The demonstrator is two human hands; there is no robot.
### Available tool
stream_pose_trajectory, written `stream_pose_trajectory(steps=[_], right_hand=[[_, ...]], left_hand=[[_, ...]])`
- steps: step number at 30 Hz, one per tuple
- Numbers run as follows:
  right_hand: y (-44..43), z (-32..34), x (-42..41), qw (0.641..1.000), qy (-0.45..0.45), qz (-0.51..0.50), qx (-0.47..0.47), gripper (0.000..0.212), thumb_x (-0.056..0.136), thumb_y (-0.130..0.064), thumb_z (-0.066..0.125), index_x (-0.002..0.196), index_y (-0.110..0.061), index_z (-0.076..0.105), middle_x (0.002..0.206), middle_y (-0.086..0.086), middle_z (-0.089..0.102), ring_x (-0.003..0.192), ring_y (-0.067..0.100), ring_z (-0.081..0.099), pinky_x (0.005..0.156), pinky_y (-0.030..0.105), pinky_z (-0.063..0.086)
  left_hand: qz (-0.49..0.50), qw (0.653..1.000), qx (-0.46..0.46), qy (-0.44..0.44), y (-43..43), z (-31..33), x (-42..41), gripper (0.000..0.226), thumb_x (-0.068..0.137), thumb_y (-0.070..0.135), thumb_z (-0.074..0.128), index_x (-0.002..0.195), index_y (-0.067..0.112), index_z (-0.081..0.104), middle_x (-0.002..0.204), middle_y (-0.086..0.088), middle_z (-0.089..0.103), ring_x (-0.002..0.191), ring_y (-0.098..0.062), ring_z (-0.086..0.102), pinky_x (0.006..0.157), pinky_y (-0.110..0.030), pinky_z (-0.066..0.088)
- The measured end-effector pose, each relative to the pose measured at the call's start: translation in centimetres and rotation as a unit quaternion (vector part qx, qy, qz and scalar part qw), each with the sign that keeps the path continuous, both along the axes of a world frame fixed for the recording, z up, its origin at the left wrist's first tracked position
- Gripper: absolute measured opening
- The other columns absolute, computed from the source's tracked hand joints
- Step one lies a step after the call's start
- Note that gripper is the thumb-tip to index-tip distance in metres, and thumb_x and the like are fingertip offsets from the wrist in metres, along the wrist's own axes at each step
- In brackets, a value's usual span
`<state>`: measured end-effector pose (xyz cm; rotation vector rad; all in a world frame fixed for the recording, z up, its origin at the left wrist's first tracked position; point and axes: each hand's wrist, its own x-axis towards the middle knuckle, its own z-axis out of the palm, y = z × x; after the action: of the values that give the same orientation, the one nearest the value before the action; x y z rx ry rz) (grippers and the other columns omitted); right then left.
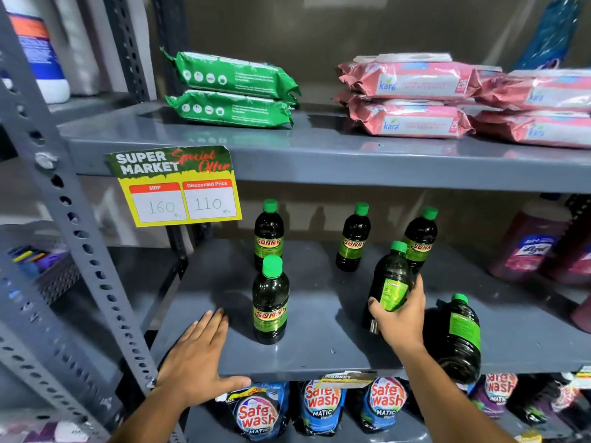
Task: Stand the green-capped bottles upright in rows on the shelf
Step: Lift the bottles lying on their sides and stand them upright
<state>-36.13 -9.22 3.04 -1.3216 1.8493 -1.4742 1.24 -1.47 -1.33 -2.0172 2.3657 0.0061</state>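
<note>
Several dark bottles with green caps and green "Sunny" labels are on the grey middle shelf [319, 356]. One stands upright at the front [270, 302], one behind it [268, 235], and two more at the back [353, 238] [421, 238]. My right hand [399, 318] grips the lower half of a tilted bottle [390, 276], its cap pointing up and back. Another bottle [460, 337] lies on its side at the front right, cap pointing away. My left hand [198, 362] lies flat and open on the shelf's front left edge, left of the front bottle.
A yellow price tag [179, 187] hangs from the upper shelf edge. Green [230, 91] and pink wipe packs [412, 100] lie on the upper shelf. Purple bottles [534, 247] stand at the far right. Safewash pouches [319, 404] fill the shelf below. A perforated upright [80, 238] stands left.
</note>
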Motion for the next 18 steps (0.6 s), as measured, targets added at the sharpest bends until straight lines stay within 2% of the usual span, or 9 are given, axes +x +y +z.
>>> stream_pose_trajectory(steps=[2,4,8,12,15,18], right_hand=[[0.5,-0.9,0.5,0.999,0.016,-0.014,-0.038,0.111,0.065,-0.012,0.087,0.153,-0.016,0.02,0.138,0.01,0.037,0.126,0.022,0.041,0.105,0.032,0.031],[0.8,-1.8,0.6,0.997,0.037,-0.017,-0.071,0.111,0.066,-0.01,0.087,0.153,-0.01,0.017,0.143,0.015,0.033,0.133,0.027,0.033,0.107,0.027,0.024],[1.7,-3.1,0.3,0.989,0.098,0.011,-0.107,0.109,0.066,-0.01,0.087,0.15,-0.005,0.017,0.144,0.023,0.029,0.135,0.029,0.028,0.111,0.025,0.018],[2.2,-3.8,0.5,0.977,0.167,0.061,-0.113,0.107,0.069,-0.016,0.087,0.148,0.0,0.016,0.145,0.028,0.026,0.135,0.025,0.024,0.11,0.007,0.009],[2.5,-3.9,0.7,0.977,0.162,0.101,-0.1,0.104,0.075,-0.019,0.083,0.151,-0.006,0.012,0.147,0.023,0.025,0.138,0.021,0.02,0.109,0.009,0.01],[2.7,-3.5,0.8,0.98,0.145,0.104,-0.086,0.105,0.075,-0.021,0.083,0.152,-0.012,0.013,0.143,0.02,0.032,0.135,0.021,0.026,0.109,0.012,0.016]], left_hand=[[0.001,1.0,0.0,0.002,0.0,0.1,0.0,0.137,0.056,0.107,0.011,0.153,0.013,-0.01,0.158,-0.004,-0.022,0.142,-0.018,-0.026,0.119,-0.035,-0.009],[0.001,1.0,0.0,0.0,0.1,0.2,0.0,0.136,0.056,0.107,0.011,0.153,0.013,-0.011,0.159,-0.004,-0.021,0.143,-0.018,-0.025,0.119,-0.035,-0.008],[-0.001,1.0,-0.002,0.003,0.2,0.2,-0.1,0.135,0.058,0.106,0.014,0.153,0.012,-0.009,0.16,-0.005,-0.019,0.144,-0.019,-0.023,0.119,-0.036,-0.008],[-0.001,1.0,-0.003,0.003,0.2,0.1,0.0,0.135,0.058,0.105,0.014,0.153,0.012,-0.008,0.159,-0.004,-0.019,0.144,-0.019,-0.022,0.119,-0.036,-0.007],[-0.001,1.0,-0.003,0.003,0.2,0.0,0.0,0.135,0.058,0.106,0.013,0.153,0.013,-0.009,0.158,-0.004,-0.021,0.143,-0.018,-0.025,0.119,-0.035,-0.008],[-0.002,1.0,-0.002,0.001,0.1,-0.1,0.0,0.135,0.057,0.106,0.012,0.153,0.013,-0.01,0.156,-0.004,-0.023,0.141,-0.017,-0.027,0.117,-0.035,-0.01]])
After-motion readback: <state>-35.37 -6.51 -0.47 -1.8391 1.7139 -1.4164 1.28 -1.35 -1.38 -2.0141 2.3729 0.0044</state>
